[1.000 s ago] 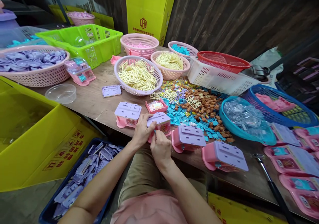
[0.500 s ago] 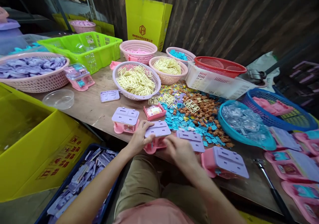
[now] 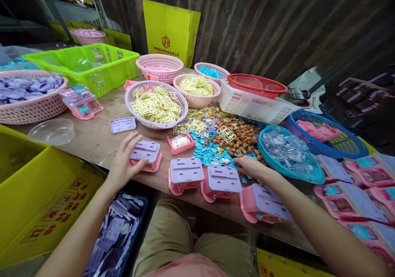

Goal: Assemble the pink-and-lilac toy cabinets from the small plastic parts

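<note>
Toy units with pink bodies and lilac lids sit in a row along the near edge of the table (image 3: 101,139). Left hand (image 3: 125,164): fingers (image 3: 131,139) spread wide, palm down, tips touching the lid of the leftmost toy unit (image 3: 145,155); nothing gripped. Right hand (image 3: 251,167): fingers loosely extended, close together, resting at the edge of the heap of blue and brown small parts (image 3: 234,139); cannot tell whether they pinch a piece.

Between the hands stand two more units (image 3: 185,175) (image 3: 221,182), lids up; a fourth (image 3: 265,203) lies partly under the right forearm. Behind: lilac basket of cream frames (image 3: 156,104), small pink tray (image 3: 181,141), teal basket of clear shells (image 3: 286,151), loose lilac lid (image 3: 123,125), clear bowl (image 3: 51,131). Blue crate of lilac lids (image 3: 117,231) below the table edge, yellow box (image 3: 40,203) beside it.

Leftmost unit: long axis runs roughly left-right along the table edge, lid facing up, slightly tilted toward the viewer.
</note>
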